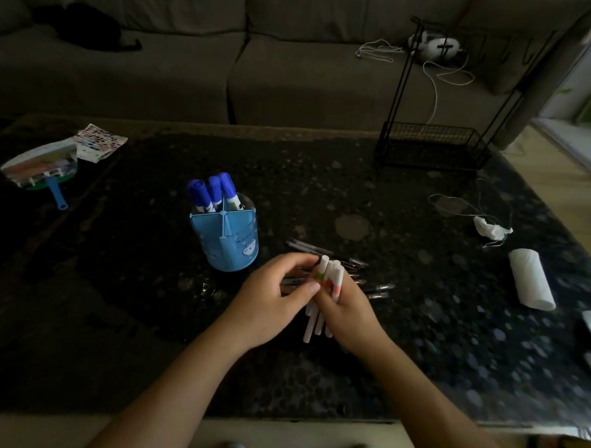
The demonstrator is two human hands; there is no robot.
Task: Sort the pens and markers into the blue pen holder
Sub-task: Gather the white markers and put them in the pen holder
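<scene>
The blue pen holder (231, 245) stands on the dark table, divided into compartments, with three blue-capped markers (212, 194) upright in its back section. Just right of it my right hand (349, 313) is shut on a bundle of white highlighters (329, 278) with coloured bands. The fingers of my left hand (274, 300) pinch the top of the same bundle. Under and behind both hands lies a loose pile of dark pens (323, 253) on the table, partly hidden by my hands.
A black wire rack (431, 144) stands at the back right. A rolled white cloth (531, 279) and crumpled tissue with a cord (491, 227) lie to the right. At the far left rest a hand fan (41, 169) and a sticker sheet (97, 145). A sofa runs behind the table.
</scene>
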